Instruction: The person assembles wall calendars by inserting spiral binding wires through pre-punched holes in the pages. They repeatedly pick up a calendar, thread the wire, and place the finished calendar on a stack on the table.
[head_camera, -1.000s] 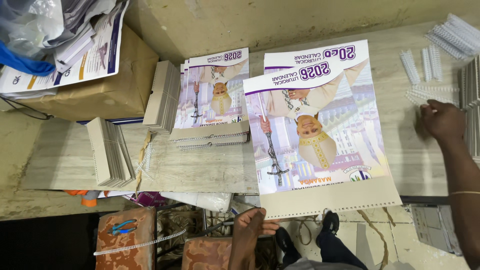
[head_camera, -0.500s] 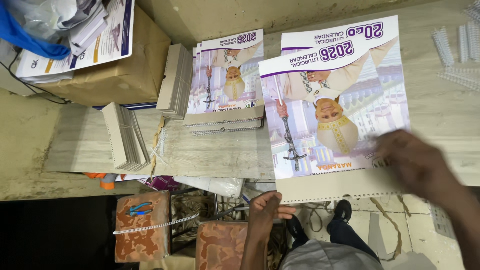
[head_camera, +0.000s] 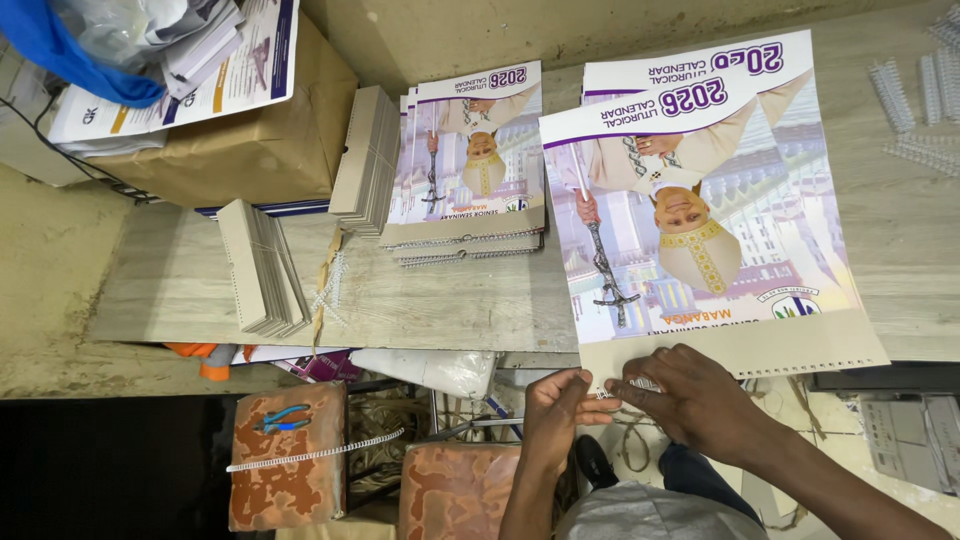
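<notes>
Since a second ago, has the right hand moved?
Yes. The right hand left the wire coils at the table's far right and came to the calendar's near edge.

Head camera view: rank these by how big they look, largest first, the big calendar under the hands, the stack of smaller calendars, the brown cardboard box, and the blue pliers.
1. Big calendar
2. Brown cardboard box, partly covered by papers, so this rank is unsure
3. Stack of smaller calendars, close in size to the box
4. Blue pliers, clearly smallest

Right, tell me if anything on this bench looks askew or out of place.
The big purple-and-white wall calendar lies skewed, its punched cardboard edge overhanging the wooden bench where both hands meet. A loose white wire binding coil droops off the rusty stool below.
</notes>
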